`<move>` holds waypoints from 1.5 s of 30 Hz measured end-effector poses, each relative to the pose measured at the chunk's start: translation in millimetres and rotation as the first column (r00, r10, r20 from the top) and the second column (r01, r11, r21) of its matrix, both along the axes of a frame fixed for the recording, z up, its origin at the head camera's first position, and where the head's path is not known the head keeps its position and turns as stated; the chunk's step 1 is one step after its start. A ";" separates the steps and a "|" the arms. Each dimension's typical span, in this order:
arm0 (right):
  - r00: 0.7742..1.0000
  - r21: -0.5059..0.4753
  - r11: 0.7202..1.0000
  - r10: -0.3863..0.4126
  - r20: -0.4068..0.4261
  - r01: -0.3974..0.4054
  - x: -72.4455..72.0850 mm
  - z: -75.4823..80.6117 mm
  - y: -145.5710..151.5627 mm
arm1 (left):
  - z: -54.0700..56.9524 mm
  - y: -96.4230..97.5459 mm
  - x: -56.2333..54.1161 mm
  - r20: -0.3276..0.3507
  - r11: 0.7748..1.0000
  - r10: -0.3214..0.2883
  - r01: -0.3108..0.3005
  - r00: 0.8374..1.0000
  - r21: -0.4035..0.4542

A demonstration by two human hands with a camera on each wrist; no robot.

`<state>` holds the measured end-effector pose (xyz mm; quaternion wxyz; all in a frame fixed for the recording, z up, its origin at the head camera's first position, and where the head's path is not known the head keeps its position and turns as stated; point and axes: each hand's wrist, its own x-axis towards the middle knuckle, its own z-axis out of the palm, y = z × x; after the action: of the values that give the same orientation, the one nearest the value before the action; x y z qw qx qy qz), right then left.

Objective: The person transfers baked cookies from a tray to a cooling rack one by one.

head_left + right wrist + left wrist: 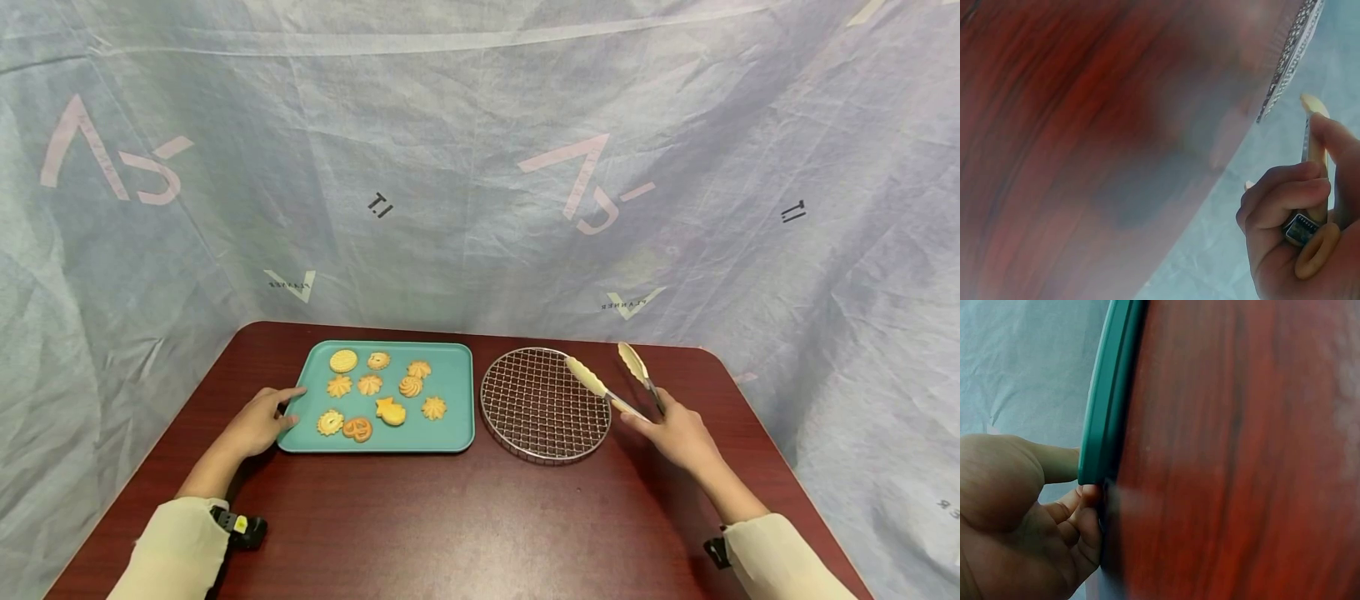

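Observation:
On the table lies a teal rectangular tray (450, 371) bearing several cookies, among them a pretzel-shaped one (357, 429) and a fish-shaped one (390, 412). My left hand (255, 423) holds the tray's left edge, thumb over the rim (1099, 425) and other fingers curled against its underside in the left wrist view. Right of the tray sits a round wire cooling rack (543, 408). My right hand (682, 435) grips a pair of tongs (587, 377) with cream tips, spread apart; one tip hangs over the rack's right side. Nothing sits between the tips.
The dark red wooden table (420, 525) extends in front of the tray and rack. Behind and at both sides hangs a printed grey cloth (450, 150). Dark wrist straps (240, 527) sit over the pale sleeves (180, 542).

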<state>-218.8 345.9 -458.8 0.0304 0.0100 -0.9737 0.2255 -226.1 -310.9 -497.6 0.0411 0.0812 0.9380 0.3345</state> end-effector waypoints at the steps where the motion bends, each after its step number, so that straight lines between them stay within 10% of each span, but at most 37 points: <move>1: 1.000 0.002 1.000 0.002 -0.005 -0.002 0.1 0.0 -0.6 | 0.1 0.1 -0.1 -0.001 1.000 0.000 0.000 1.000 0.000; 45: 0.997 0.018 0.997 0.073 0.008 -0.073 8.0 7.7 -34.0 | 0.5 0.8 1.0 -0.009 1.000 -0.005 0.005 1.000 0.004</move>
<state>-210.8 311.9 -451.1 0.0183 0.0451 -0.9748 0.2175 -225.1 -310.0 -497.1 0.0374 0.0851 0.9373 0.3359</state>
